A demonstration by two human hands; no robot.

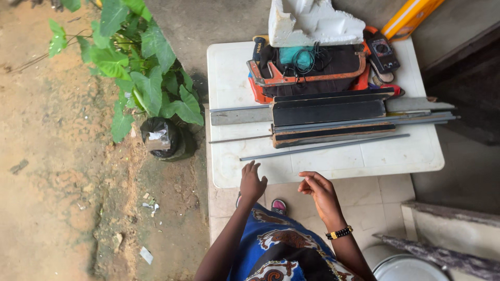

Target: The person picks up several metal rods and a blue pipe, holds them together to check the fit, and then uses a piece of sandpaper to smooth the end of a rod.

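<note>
My left hand (252, 182) hovers with fingers spread just below the near edge of a white plastic table (234, 78). Beside it, my right hand (320, 193), wearing a black-and-gold bracelet, is loosely curled and holds nothing. On the table lie several long grey metal bars (323, 147) and flat dark strips (328, 112). Behind them sit an orange and black tool bag (312, 73), a white foam block (312, 23) and an orange multimeter (383, 52). Both hands are a short way from the nearest thin bar and touch nothing.
A green leafy plant in a black bag (161, 136) stands left of the table on bare earth. A yellow level (411, 18) leans at the back right. A round white lid (406, 268) and a weathered plank (442, 255) are at lower right, on tiled floor.
</note>
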